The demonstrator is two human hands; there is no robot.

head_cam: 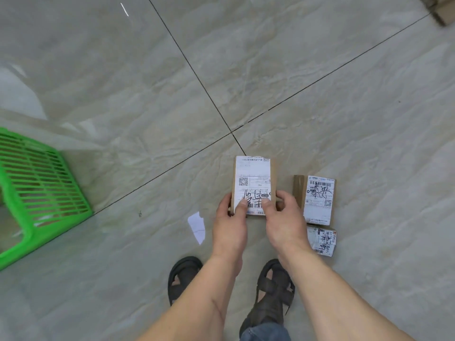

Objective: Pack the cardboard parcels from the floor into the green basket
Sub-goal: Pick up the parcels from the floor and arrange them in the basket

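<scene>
1. A cardboard parcel (252, 185) with a white shipping label on its top face is held at its near end by both hands; this held parcel serves as the landmark below.
2. The left hand (230, 222) has its grip closed on the parcel's near left corner, thumb pressed on the label.
3. The right hand (284, 217) has its grip closed on the near right corner, thumb on the label's barcode and fingers wrapped round the side.
4. Just right of the held parcel, a second labelled parcel (317, 199) lies flat on the tiled floor (123, 82).
5. A third, smaller parcel (322, 239) lies on the floor right of and nearer than the held one, touching the second parcel's near edge.
6. The green basket (41, 193) stands well left of the held parcel, partly cut off by the frame edge.
7. A scrap of white paper (197, 226) lies on the floor just left of the left hand.
8. Two feet in dark sandals (184, 276) stand below the held parcel.
</scene>
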